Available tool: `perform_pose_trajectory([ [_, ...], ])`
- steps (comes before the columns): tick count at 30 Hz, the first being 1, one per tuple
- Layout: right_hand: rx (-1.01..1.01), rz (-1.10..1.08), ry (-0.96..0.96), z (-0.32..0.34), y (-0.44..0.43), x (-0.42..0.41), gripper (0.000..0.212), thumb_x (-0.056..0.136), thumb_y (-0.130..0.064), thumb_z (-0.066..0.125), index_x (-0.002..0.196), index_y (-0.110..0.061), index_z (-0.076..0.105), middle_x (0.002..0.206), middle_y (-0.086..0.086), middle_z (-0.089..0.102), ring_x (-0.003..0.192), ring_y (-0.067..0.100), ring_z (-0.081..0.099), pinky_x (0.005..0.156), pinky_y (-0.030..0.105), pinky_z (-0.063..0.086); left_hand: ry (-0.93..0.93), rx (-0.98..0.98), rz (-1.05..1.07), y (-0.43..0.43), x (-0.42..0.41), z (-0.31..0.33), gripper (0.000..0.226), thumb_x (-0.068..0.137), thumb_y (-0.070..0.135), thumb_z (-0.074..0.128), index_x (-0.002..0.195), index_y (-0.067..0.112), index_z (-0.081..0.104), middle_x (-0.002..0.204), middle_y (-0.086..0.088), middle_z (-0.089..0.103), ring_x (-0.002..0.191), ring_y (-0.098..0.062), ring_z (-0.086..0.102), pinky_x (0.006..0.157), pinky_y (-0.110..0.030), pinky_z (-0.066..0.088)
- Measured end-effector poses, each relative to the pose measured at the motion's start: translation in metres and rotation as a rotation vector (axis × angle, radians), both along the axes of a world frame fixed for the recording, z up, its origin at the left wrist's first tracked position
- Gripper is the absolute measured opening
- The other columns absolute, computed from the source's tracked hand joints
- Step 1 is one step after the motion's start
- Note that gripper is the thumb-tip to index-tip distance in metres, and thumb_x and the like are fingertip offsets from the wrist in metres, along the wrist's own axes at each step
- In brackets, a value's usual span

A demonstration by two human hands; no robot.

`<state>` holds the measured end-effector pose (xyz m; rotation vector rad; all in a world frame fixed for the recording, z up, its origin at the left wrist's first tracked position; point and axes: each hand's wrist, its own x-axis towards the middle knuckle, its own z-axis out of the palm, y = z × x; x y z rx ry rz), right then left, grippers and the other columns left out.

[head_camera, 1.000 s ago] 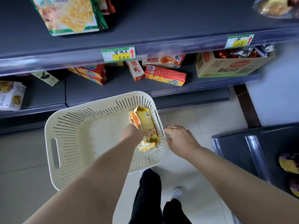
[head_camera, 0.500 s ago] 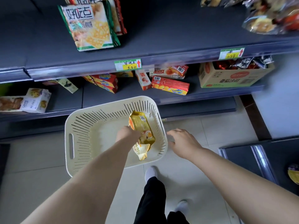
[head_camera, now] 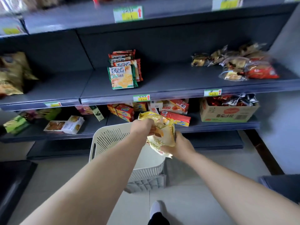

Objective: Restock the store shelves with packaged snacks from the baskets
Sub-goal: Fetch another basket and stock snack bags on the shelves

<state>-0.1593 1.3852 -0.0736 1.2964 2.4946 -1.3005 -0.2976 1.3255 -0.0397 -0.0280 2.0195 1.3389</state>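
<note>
Matt cream plastic basket (head_camera: pixel 110 137), slotted. Glossy crinkly film packet (head_camera: pixel 164 127). Dk grey matt shelves (head_camera: pixel 170 78), prob. painted metal. Printed cardboard box (head_camera: pixel 227 114). Smooth pale tile floor (head_camera: pixel 65 176), slight sheen.

Two hands, left hand (head_camera: pixel 142 127) and right hand (head_camera: pixel 181 146), one yellow packet (head_camera: pixel 162 132), one white basket (head_camera: pixel 110 135), one cardboard box (head_camera: pixel 227 113).

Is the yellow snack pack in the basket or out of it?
Out. The left hand and right hand grip the yellow snack pack above the white basket, clear of its rim.
</note>
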Motion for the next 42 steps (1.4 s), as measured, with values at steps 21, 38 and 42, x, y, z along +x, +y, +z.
perform_pose_trajectory([
  [21, -0.501, -0.5, 0.643, 0.091, 0.046, 0.125, 0.03, 0.094, -0.036, 0.061, 0.121, -0.025, 0.054, 0.111, -0.002, 0.068, 0.103, 0.023, 0.065, 0.098, 0.05, 0.049, 0.077, 0.062, -0.167, -0.005, 0.096, 0.094, 0.029, 0.093, 0.042, 0.062, 0.101, 0.015, 0.059, 0.099, -0.009, 0.069, 0.088, -0.025, 0.067, 0.075, -0.043, 0.058],
  [38, 0.068, -0.146, 0.477, 0.167, 0.052, 0.142, 0.117, 0.069, -0.028, 0.087, 0.155, -0.028, 0.008, 0.161, 0.001, 0.015, 0.146, 0.025, 0.021, 0.111, 0.044, 0.03, 1.21, -0.275, -0.841, 0.018, 0.118, 0.185, 0.019, 0.083, 0.031, 0.073, 0.098, 0.032, 0.06, 0.108, 0.002, 0.048, 0.08, -0.016, 0.059, 0.061, -0.028, 0.049],
  [42, 0.251, 0.011, 0.308, 0.166, 0.045, 0.128, 0.086, 0.075, -0.03, 0.082, 0.147, -0.027, 0.035, 0.146, 0.001, 0.045, 0.128, 0.022, 0.048, 0.1, 0.037, 0.044, 1.253, -0.295, -0.982, 0.029, 0.13, 0.196, 0.025, 0.082, 0.027, 0.073, 0.102, 0.032, 0.06, 0.111, 0.003, 0.048, 0.082, -0.017, 0.061, 0.06, -0.032, 0.059],
])
